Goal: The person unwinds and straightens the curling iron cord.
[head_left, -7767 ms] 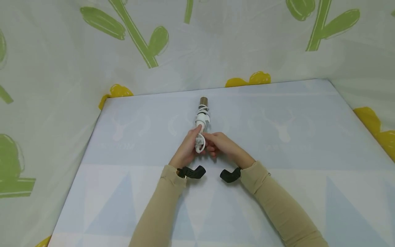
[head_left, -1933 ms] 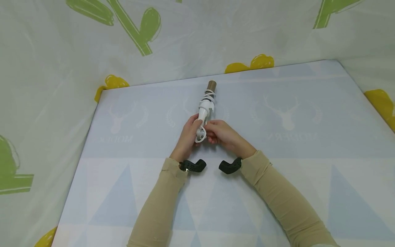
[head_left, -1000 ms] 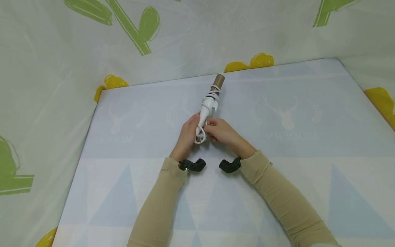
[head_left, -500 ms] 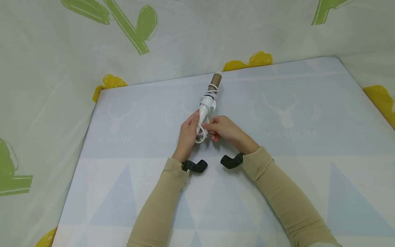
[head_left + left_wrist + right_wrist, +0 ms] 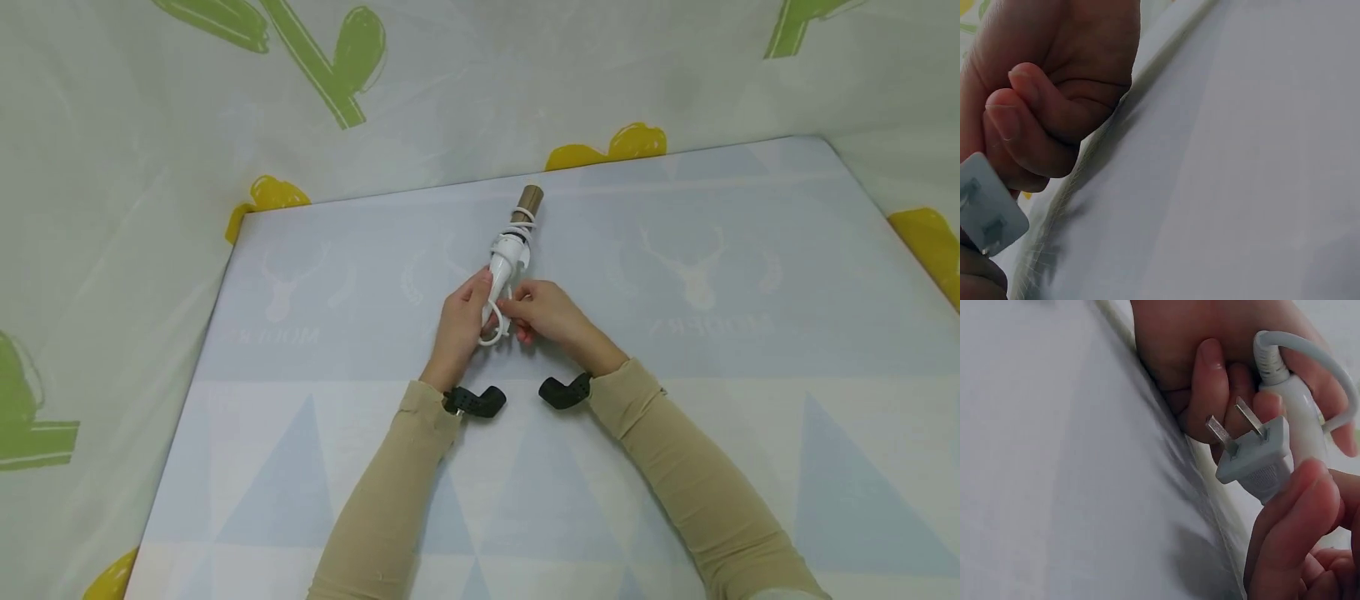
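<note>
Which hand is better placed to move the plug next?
Probably the right hand: it appears to be pinching the plug already, while the left hand is occupied gripping the white handle.

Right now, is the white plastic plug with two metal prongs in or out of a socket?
Out: the right wrist view shows both metal prongs of the white plastic plug completely bare.

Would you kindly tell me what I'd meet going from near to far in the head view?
Beige sleeves, left hand and right hand side by side, brown barrel, table's far edge, back cloth wall.
</note>
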Motion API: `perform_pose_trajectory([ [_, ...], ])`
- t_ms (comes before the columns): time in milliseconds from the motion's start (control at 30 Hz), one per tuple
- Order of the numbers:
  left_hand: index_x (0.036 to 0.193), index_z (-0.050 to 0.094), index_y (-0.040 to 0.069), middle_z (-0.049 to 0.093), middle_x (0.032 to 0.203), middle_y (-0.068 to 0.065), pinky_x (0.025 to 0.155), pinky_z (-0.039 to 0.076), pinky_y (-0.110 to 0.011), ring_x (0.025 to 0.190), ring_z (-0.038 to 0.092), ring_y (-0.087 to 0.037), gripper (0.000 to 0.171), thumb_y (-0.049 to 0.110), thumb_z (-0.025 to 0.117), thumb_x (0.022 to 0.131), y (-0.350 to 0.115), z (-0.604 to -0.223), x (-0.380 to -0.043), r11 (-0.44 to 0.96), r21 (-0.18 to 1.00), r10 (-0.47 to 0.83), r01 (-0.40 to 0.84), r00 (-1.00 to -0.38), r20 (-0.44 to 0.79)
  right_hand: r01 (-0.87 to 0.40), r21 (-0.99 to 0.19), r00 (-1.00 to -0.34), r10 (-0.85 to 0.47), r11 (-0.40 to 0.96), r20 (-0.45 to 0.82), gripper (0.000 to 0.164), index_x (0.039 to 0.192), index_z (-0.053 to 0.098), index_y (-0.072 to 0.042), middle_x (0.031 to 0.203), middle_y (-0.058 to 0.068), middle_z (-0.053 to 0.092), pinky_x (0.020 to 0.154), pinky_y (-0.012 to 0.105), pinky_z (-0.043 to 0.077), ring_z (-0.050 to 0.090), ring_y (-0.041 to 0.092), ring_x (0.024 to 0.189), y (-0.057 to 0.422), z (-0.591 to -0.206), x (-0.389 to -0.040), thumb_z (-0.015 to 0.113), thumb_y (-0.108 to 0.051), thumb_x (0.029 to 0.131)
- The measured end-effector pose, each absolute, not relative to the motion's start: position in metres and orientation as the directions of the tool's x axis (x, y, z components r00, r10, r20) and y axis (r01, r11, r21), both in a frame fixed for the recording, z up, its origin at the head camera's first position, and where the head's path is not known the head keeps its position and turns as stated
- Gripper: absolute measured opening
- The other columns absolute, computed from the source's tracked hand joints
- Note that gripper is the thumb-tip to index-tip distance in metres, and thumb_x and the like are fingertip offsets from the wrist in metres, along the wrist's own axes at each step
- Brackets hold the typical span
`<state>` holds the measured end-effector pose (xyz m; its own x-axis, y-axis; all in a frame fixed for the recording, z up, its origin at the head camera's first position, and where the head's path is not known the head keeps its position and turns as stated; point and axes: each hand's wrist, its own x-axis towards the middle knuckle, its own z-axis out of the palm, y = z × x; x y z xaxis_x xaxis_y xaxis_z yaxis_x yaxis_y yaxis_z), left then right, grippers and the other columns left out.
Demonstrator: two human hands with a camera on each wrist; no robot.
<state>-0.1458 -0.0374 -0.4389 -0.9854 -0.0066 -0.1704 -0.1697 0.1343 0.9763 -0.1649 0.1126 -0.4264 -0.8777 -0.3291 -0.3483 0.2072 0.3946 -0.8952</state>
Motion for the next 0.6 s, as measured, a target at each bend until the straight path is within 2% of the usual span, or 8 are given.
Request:
perform_pose_trajectory([
  [67, 0.131, 0.051, 0.026, 0.057, 0.118, 0.005, 0.063, 0.044, -0.02, 0.084, 0.052, -0.008, 0.054, 0.058, 0.047, 0.088, -0.037, -0.437, -0.146, 0.153, 0.972, 0.003, -0.178, -0.984, -0.181, 0.19, -0.893, -0.886, -0.322, 0.408, -0.335, 0.025, 0.08, 0.053, -0.004, 0.05, 0.0, 0.049, 0.045, 0.025, 0.043, 0.049, 0.012, 0.042, 0.114, -0.428, -0.165, 0.059, -0.027, 0.088],
  [133, 0.133, 0.049, 0.026, 0.06, 0.101, 0.001, 0.059, 0.042, -0.021, 0.073, 0.052, -0.009, 0.054, 0.056, 0.049, 0.088, -0.036, -0.435, -0.146, 0.145, 0.971, 0.011, -0.19, -0.981, -0.194, 0.176, -0.888, -0.899, -0.297, 0.424, -0.32, 0.025, 0.08, 0.055, -0.006, 0.052, 0.0, 0.049, 0.046, 0.025, 0.042, 0.048, 0.012, 0.044, 0.115, -0.428, -0.166, 0.057, -0.029, 0.089],
  [167, 0.133, 0.049, 0.026, 0.059, 0.09, -0.001, 0.056, 0.041, -0.02, 0.067, 0.052, -0.009, 0.053, 0.054, 0.05, 0.088, -0.035, -0.435, -0.147, 0.132, 0.972, 0.015, -0.196, -0.98, -0.2, 0.175, -0.885, -0.907, -0.28, 0.431, -0.316, 0.026, 0.08, 0.056, -0.006, 0.053, 0.0, 0.048, 0.046, 0.025, 0.042, 0.047, 0.013, 0.045, 0.117, -0.427, -0.166, 0.056, -0.031, 0.089],
  [233, 0.133, 0.048, 0.025, 0.055, 0.08, -0.003, 0.052, 0.038, -0.02, 0.06, 0.05, -0.009, 0.051, 0.051, 0.05, 0.09, -0.035, -0.435, -0.147, 0.113, 0.973, 0.024, -0.203, -0.978, -0.207, 0.177, -0.882, -0.917, -0.253, 0.437, -0.309, 0.028, 0.082, 0.057, -0.006, 0.057, 0.0, 0.045, 0.049, 0.026, 0.043, 0.048, 0.014, 0.049, 0.12, -0.425, -0.168, 0.054, -0.032, 0.091],
  [300, 0.133, 0.048, 0.024, 0.054, 0.078, -0.004, 0.049, 0.036, -0.02, 0.056, 0.049, -0.009, 0.048, 0.047, 0.051, 0.091, -0.036, -0.435, -0.148, 0.085, 0.975, 0.037, -0.207, -0.977, -0.211, 0.185, -0.886, -0.92, -0.242, 0.425, -0.308, 0.029, 0.084, 0.058, -0.005, 0.061, 0.001, 0.045, 0.051, 0.026, 0.043, 0.049, 0.015, 0.053, 0.123, -0.424, -0.169, 0.052, -0.032, 0.092],
  [400, 0.133, 0.048, 0.025, 0.056, 0.093, -0.005, 0.047, 0.036, -0.02, 0.056, 0.048, -0.009, 0.045, 0.044, 0.05, 0.092, -0.038, -0.436, -0.148, 0.069, 0.974, 0.052, -0.215, -0.974, -0.218, 0.21, -0.905, -0.914, -0.256, 0.369, -0.316, 0.029, 0.09, 0.058, -0.001, 0.067, 0.002, 0.05, 0.055, 0.027, 0.047, 0.054, 0.015, 0.057, 0.128, -0.422, -0.172, 0.05, -0.028, 0.094],
  [500, 0.132, 0.049, 0.027, 0.055, 0.103, -0.006, 0.046, 0.035, -0.02, 0.055, 0.046, -0.008, 0.042, 0.041, 0.051, 0.092, -0.041, -0.437, -0.147, 0.046, 0.973, 0.06, -0.226, -0.972, -0.229, 0.225, -0.916, -0.908, -0.271, 0.332, -0.321, 0.028, 0.095, 0.059, 0.001, 0.069, 0.005, 0.055, 0.054, 0.027, 0.049, 0.055, 0.014, 0.054, 0.132, -0.423, -0.174, 0.049, -0.025, 0.094],
  [600, 0.13, 0.052, 0.029, 0.054, 0.096, -0.005, 0.044, 0.034, -0.02, 0.052, 0.043, -0.008, 0.039, 0.039, 0.051, 0.092, -0.043, -0.437, -0.147, 0.003, 0.97, 0.07, -0.245, -0.967, -0.245, 0.238, -0.904, -0.904, -0.261, 0.354, -0.34, 0.027, 0.099, 0.062, -0.002, 0.066, 0.004, 0.054, 0.052, 0.026, 0.048, 0.053, 0.012, 0.051, 0.137, -0.424, -0.177, 0.049, -0.025, 0.094],
])
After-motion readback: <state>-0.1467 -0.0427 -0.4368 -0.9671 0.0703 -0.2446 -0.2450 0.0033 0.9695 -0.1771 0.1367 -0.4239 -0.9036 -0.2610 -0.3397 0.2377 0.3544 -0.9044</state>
